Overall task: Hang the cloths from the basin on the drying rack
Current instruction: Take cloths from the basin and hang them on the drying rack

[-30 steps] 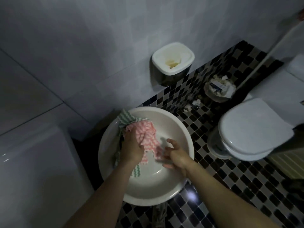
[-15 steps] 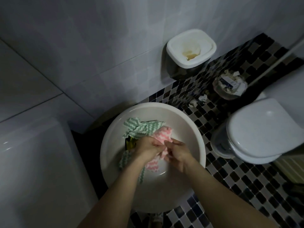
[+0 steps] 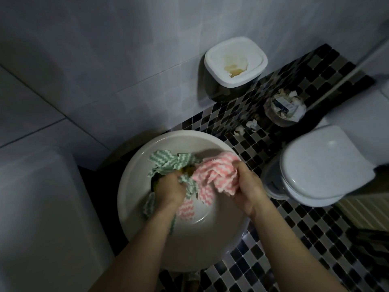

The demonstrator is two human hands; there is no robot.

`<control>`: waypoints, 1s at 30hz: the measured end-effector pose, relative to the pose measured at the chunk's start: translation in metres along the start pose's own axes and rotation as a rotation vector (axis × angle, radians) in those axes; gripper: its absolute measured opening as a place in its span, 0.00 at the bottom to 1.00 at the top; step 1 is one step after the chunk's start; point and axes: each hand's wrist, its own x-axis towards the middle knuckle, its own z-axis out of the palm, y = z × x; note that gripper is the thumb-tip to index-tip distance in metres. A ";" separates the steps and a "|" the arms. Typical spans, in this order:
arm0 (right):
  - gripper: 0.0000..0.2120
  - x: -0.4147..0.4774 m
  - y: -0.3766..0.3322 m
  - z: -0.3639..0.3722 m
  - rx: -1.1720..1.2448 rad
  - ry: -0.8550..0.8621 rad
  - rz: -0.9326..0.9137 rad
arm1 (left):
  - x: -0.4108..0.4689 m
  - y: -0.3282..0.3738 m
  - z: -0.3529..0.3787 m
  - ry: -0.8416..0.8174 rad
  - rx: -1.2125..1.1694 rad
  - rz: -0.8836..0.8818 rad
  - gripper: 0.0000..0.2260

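- The basin, white and round, sits on the mosaic floor in the lower middle of the frame, close to the tiled wall.
- The green cloth, with a white zigzag, lies bunched at the upper left of the basin; some strips hang down its inner wall.
- The left hand has its fingers curled round a fold of the green cloth, inside the basin.
- The pink cloth, also zigzagged, is lifted at the basin's upper right, and one tail trails down to the basin floor.
- The right hand grips the pink cloth's right edge, with its fingers wrapped into the fabric.
- A toilet with its lid down stands at the right.
- A white-lidded bin sits against the wall at the upper middle.
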 end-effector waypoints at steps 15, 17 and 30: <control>0.12 -0.057 -0.019 -0.007 0.006 -0.191 -0.003 | -0.064 0.046 -0.113 0.246 -0.245 0.415 0.22; 0.20 -0.070 -0.024 -0.005 -0.042 -0.216 -0.085 | -0.074 0.060 -0.121 0.243 -0.398 0.429 0.15; 0.19 -0.167 -0.061 -0.028 -0.138 -0.665 -0.318 | -0.149 0.137 -0.149 -0.717 -1.122 0.226 0.20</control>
